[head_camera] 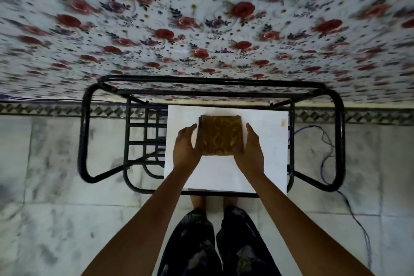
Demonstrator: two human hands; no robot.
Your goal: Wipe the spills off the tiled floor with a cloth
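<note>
A folded brown patterned cloth is lying on a white sheet that is covering the top of a black metal-framed stand, the worktop, toward its far edge and roughly midway between the left and right edges. The left hand is cupping the cloth's left side with fingers curving round its near-left corner, while the right hand is pressing along the right side, thumb up beside the edge; each grip is closing on the cloth rather than hanging free. The cloth is looking thick, soft and light, folded into a squarish pad, so it is likely going to sag or unfold if lifted by one corner. Taking it by both side edges, as the hands are doing, is probably keeping the folds together. The marbled tiled floor is showing dark smudges around the stand.
</note>
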